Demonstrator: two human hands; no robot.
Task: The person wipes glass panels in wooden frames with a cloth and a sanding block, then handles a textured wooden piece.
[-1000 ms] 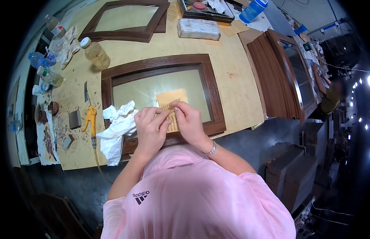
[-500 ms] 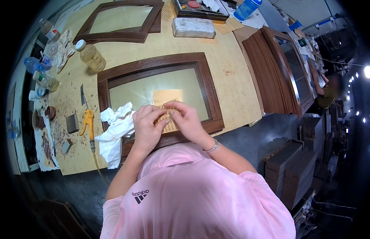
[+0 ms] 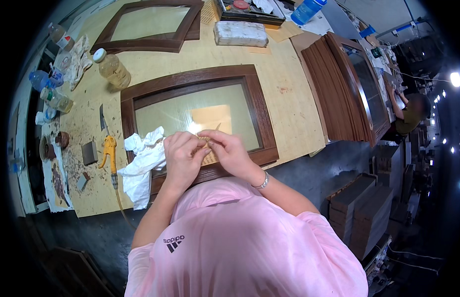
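In front of me a dark brown wooden frame [image 3: 252,89] with a glass pane [image 3: 165,111] lies flat on the table. Over its near edge my left hand [image 3: 182,154] and my right hand [image 3: 232,151] meet, fingertips pinched on a piece of tan sandpaper [image 3: 209,158] with a printed back. Part of the sheet is hidden by my fingers. Beyond them an orange-tan square [image 3: 210,118] shows on the glass; I cannot tell whether it is paper or a reflection. A crumpled white cloth [image 3: 138,171] lies beside my left hand, partly over the frame.
Left of the frame are a yellow air gun [image 3: 110,151] with a hose, a putty knife [image 3: 102,119], a dark block [image 3: 90,153] and a capped bottle [image 3: 112,72]. More frames [image 3: 185,29] lie at the back. Brown panels [image 3: 329,89] stand stacked at right; a person [image 3: 413,111] is beyond.
My right fingers have drawn slightly nearer and closed further over the sandpaper, so less of its print shows. More of the orange-tan square on the glass is visible.
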